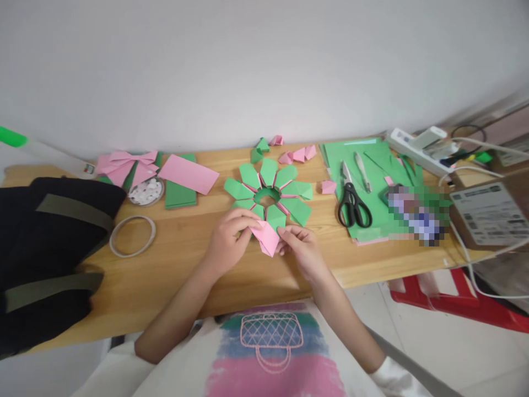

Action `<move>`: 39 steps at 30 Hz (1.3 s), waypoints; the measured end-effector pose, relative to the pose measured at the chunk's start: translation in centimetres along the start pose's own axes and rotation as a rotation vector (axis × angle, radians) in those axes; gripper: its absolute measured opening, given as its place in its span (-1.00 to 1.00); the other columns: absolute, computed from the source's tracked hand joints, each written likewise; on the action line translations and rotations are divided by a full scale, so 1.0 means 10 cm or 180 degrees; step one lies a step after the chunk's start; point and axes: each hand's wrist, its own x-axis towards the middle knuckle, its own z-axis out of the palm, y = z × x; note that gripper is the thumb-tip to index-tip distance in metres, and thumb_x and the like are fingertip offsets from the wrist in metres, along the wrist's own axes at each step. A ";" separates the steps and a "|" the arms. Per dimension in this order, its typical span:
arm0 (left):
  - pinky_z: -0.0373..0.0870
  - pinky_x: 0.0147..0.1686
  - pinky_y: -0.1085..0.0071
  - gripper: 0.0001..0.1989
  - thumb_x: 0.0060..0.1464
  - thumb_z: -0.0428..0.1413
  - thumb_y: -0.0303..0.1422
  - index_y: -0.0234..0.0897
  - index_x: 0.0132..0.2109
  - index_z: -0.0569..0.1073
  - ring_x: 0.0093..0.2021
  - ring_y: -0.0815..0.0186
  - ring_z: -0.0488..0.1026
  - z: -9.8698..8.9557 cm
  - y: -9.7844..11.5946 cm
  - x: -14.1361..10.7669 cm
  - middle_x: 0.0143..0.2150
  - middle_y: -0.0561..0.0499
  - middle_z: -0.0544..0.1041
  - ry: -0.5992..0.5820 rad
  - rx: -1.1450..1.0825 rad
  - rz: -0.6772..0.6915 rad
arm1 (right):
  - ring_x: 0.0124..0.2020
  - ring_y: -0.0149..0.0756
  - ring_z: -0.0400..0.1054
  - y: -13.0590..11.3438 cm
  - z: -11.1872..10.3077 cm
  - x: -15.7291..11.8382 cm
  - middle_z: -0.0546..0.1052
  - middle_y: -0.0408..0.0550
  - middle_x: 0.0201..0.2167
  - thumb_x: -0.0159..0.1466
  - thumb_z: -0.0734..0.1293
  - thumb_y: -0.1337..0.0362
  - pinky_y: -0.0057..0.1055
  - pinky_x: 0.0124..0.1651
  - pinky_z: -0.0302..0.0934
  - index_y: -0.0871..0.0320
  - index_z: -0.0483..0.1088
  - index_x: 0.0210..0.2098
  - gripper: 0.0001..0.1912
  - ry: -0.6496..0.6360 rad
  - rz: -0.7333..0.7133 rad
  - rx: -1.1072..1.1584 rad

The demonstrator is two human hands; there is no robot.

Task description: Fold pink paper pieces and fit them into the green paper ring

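- Head view: the left hand [231, 240] pinched a pink folded piece [268, 240] between thumb and fingers, at the near edge of a green petalled ring [268, 171] on the wooden table [173, 286];
- the right hand [305, 248], thumb and fingers drawn close together, lay at the piece's right edge; whether it gripped the piece could not be told;
- small pink folded units [298, 155] lay beyond the ring; a lone pink unit [329, 187] lay to its right;
- black-handled scissors [350, 194] rested partly on green sheets [384, 165], beside a pale cutter [362, 172].
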 end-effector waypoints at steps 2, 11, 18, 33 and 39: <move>0.46 -0.17 0.38 -0.74 0.08 -0.01 -0.56 -0.24 -0.41 0.54 -0.23 0.33 0.52 -0.02 -0.03 -0.01 -0.26 -0.02 0.58 0.0101 -0.0060 0.0016 | -0.66 -0.45 0.29 0.01 0.06 0.00 0.45 -0.16 -0.72 -0.03 0.50 -0.02 -0.51 -0.57 0.18 0.15 0.40 -0.67 -0.61 0.0177 -0.0139 -0.0030; 0.46 -0.19 0.37 -0.74 0.08 0.02 -0.59 -0.22 -0.43 0.51 -0.22 0.33 0.53 -0.06 -0.12 -0.08 -0.25 0.00 0.59 0.0414 -0.0405 -0.0100 | -0.66 -0.44 0.27 0.03 0.24 -0.04 0.43 -0.19 -0.71 0.03 0.49 0.03 -0.48 -0.54 0.20 0.13 0.43 -0.65 -0.66 0.0655 -0.0535 -0.0191; 0.46 -0.18 0.39 -0.73 0.08 0.02 -0.63 -0.23 -0.41 0.51 -0.21 0.34 0.53 -0.07 -0.11 -0.09 -0.25 0.00 0.58 0.0539 -0.0427 0.0002 | -0.64 -0.45 0.24 0.03 0.29 -0.02 0.40 -0.20 -0.70 0.09 0.46 0.06 -0.48 -0.53 0.16 0.14 0.41 -0.63 -0.68 0.0897 -0.0678 -0.0442; 0.47 -0.16 0.47 -0.74 0.08 0.03 -0.68 -0.27 -0.34 0.50 -0.21 0.38 0.54 -0.02 -0.18 -0.11 -0.26 0.01 0.57 0.0463 -0.0253 0.0241 | -0.68 -0.49 0.27 0.07 0.19 0.04 0.43 -0.18 -0.74 -0.01 0.52 0.01 -0.53 -0.55 0.14 0.17 0.41 -0.67 -0.61 0.0173 -0.0093 0.0070; 0.44 -0.15 0.44 -0.74 0.12 0.00 -0.68 -0.28 -0.27 0.48 -0.18 0.36 0.50 0.06 -0.19 -0.15 -0.22 -0.02 0.55 0.0301 0.0323 0.0681 | -0.66 -0.51 0.21 0.11 0.13 0.08 0.44 -0.20 -0.67 -0.09 0.55 0.00 -0.51 -0.56 0.11 0.19 0.48 -0.57 -0.62 0.0057 -0.0025 0.0228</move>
